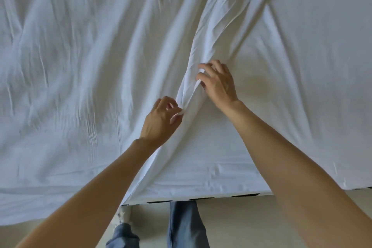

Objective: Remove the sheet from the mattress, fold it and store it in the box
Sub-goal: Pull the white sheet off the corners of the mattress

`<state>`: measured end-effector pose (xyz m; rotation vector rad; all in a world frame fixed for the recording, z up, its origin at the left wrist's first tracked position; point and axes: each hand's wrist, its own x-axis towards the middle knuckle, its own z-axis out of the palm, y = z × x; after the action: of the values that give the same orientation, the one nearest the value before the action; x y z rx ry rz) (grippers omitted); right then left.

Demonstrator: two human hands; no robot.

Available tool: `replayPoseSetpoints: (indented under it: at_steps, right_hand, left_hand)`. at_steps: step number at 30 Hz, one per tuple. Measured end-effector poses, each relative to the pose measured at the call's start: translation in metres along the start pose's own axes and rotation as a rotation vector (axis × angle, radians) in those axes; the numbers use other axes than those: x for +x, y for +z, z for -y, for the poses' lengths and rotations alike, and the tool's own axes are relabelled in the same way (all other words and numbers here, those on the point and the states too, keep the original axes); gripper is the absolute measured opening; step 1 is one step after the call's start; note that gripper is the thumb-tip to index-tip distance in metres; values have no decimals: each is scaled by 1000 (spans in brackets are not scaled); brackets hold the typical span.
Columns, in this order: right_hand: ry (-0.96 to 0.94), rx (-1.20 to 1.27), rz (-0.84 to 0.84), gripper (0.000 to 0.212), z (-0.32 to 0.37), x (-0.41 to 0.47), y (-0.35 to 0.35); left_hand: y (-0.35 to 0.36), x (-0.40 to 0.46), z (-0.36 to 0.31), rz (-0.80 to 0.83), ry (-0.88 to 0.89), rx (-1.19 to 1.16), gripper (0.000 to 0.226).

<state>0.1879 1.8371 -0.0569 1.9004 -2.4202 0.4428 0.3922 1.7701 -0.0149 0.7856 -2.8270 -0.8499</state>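
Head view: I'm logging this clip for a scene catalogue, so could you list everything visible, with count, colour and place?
wrinkled white fabric sheet: one, white, spread over most of the frame, gathered into a raised ridge at centre, near edge hanging over the bed side at left.
bare white mattress surface: one, white, smoother area at right, uncovered by the sheet.
dark striped bed edge: one, black and white, along the bottom of the mattress side.
pale floor: one, beige, bottom centre.
blue denim trouser legs: two, blue, bottom centre, below the bed edge.
left hand: one, pinches the ridge at its near end.
right hand: one, grips the ridge farther up.
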Motion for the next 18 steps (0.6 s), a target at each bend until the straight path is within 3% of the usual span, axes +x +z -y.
replayPoseSetpoints:
  at_steps: [3, 7, 13, 18]
  right_hand:
    - [-68, -12, -68, 14, -12, -13, -24]
    - [8, 13, -53, 14, -21, -64, -71]
    - [186, -36, 66, 7, -15, -186, -119]
    - [327, -51, 46, 24, 6, -273, -129]
  left_hand:
    - [-2, -4, -13, 66, -31, -56, 12]
    - [5, -19, -38, 191, -112, -96, 16]
    - [27, -54, -86, 312, 99, -140, 9]
    - [60, -91, -116, 433, 222, -98, 16]
